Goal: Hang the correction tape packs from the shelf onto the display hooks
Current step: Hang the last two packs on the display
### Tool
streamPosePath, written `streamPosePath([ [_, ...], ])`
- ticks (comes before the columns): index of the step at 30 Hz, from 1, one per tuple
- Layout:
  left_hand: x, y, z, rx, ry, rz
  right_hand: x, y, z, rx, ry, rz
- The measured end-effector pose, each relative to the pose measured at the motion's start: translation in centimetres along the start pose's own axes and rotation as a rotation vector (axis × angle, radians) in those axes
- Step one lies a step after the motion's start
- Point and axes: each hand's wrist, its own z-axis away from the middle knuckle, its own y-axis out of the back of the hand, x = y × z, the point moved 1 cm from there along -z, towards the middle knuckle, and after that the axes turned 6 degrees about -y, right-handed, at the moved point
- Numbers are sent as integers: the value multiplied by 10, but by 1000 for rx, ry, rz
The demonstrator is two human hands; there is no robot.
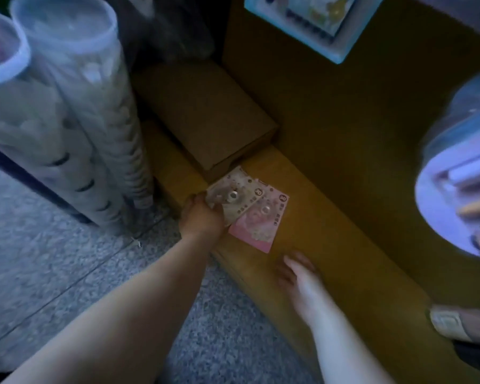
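Since no display hooks are in view, hanging is judged not yet begun. The left hand (203, 217) grips the upper correction tape pack (234, 195), which overlaps a pink pack (257, 232) lying on the low shelf (324, 217). The right hand (298, 273) is empty, fingers relaxed, over the shelf's near edge.

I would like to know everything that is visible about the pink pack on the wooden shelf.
The pink pack is a flat rectangular card, seemingly cardboard, with a pale picture, a round shiny bump in its upper half and a small dark logo at one top corner. It lies at an angle on the wooden shelf, near the front edge. A beige pack, gripped by the left hand, overlaps its upper left side. The right hand is near but apart.
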Motion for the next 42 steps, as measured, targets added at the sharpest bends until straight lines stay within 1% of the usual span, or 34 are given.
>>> streamPosePath([
  [3, -2, 1, -21, -29, -85, -76, -9, -12, -23, 26, 47, -13],
  [7, -3, -3, -33, -83, -114, -293, -17, -25, -39, 48, 58, -59],
  [9, 1, -6, -34, -103, -128, -347, -18, -30, -42, 37, 52, -67],
  [12, 0, -7, -32, -123, -135, -375, -16, -31, -48, 23, 21, -39],
  [15, -6, -4, -27, -174, -161, -500, -10, -32, -52, 10, 3, 33],
  [18, -13, -8, -17, -244, -150, -568, -3, -35, -54, 10, -6, 103],
  [22, -15, -13, -2, -285, -51, -553, -4, -34, -41, 64, 9, 72],
  [24, -16, -14, 10, -277, -41, -486, -4, -29, -30, 86, 39, 103],
  [26, -17, -13, 28, -265, -13, -317, -3, -21, -15, 113, 96, 154],
  [29, -19, -9, 63, -241, 68, -96, -4, -10, 14, 104, 153, 228],
  [33, -15, 13, 118, -195, 79, 180, -2, 7, 63, 150, 240, 261],
  [36, -12, 37, 164, -172, 35, 349, -3, 17, 110, 151, 305, 274],
  [40, -4, 66, 208, -144, -66, 451, -2, 27, 170, 74, 353, 263],
  [42, 7, 86, 231, -145, -152, 483, -4, 32, 203, 66, 399, 231],
])
